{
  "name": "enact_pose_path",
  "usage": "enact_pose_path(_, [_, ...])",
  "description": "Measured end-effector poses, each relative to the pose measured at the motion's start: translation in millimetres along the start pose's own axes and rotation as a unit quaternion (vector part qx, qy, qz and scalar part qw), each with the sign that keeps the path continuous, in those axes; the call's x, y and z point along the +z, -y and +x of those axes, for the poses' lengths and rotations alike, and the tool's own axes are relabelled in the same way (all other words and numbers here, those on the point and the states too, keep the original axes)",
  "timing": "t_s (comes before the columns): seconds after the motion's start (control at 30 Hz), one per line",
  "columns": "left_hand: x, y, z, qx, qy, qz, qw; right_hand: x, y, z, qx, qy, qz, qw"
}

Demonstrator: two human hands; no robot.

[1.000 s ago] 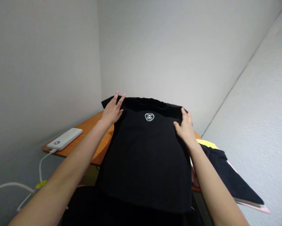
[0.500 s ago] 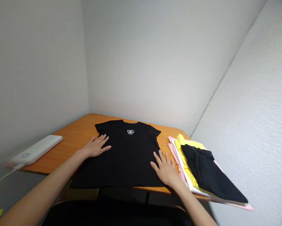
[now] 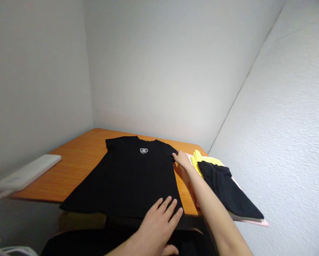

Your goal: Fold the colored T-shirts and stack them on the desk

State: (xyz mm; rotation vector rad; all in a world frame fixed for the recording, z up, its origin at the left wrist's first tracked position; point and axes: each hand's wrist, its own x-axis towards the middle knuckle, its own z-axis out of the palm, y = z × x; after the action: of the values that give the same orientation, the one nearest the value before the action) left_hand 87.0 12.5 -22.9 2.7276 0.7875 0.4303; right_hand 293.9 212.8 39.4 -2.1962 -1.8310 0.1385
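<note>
A black T-shirt lies spread face up, its collar away from me and a white shield-shaped badge on the chest. My right hand reaches to the sleeve on the right and pinches its edge between closed fingers. Down at the hem's right corner is my left hand, palm down with the fingers stretched out over the cloth. Part of the hem is hidden beneath it and hangs over the table's front edge.
To the right sits a stack of folded clothes: a black garment on top, a yellow one and pink cloth below. A white power bank with a cable rests at the wooden table's left edge. Walls enclose the table.
My left hand has crossed from the shirt's left side to its lower right corner. My right hand has moved up from the right side to the sleeve and taken hold of it.
</note>
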Motion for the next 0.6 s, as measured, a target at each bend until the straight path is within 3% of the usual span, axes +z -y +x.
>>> enact_pose_path(0.07, [18.4,-5.0,-0.1,-0.025,-0.002,-0.011,1.0,10.7,0.4,13.8,0.016,0.004,-0.014,1.0])
enact_pose_path(0.13, [14.1,2.0,-6.1,-0.032,-0.009,-0.037,0.999,23.1,0.8,20.3,0.029,-0.002,-0.031,0.999])
enact_pose_path(0.2, [-11.6,16.4,-16.1,-0.061,-0.042,-0.052,0.996,35.2,0.9,23.6,0.037,-0.013,-0.045,0.998])
enact_pose_path(0.27, [-49.6,37.9,-26.2,-0.13,-0.102,-0.035,0.986,45.1,0.3,26.6,0.042,-0.022,-0.056,0.997])
enact_pose_path(0.4, [-118.9,93.8,-37.8,-0.223,-0.241,-0.038,0.944,54.6,-4.1,33.8,0.05,-0.033,-0.063,0.996])
enact_pose_path(0.5, [-145.0,122.8,-41.1,-0.245,-0.308,-0.065,0.917,57.4,-8.8,35.5,0.056,-0.045,-0.066,0.995])
enact_pose_path(0.6, [-156.3,131.4,-40.1,-0.245,-0.307,-0.06,0.918,61.7,-11.1,33.4,0.066,-0.062,-0.074,0.993])
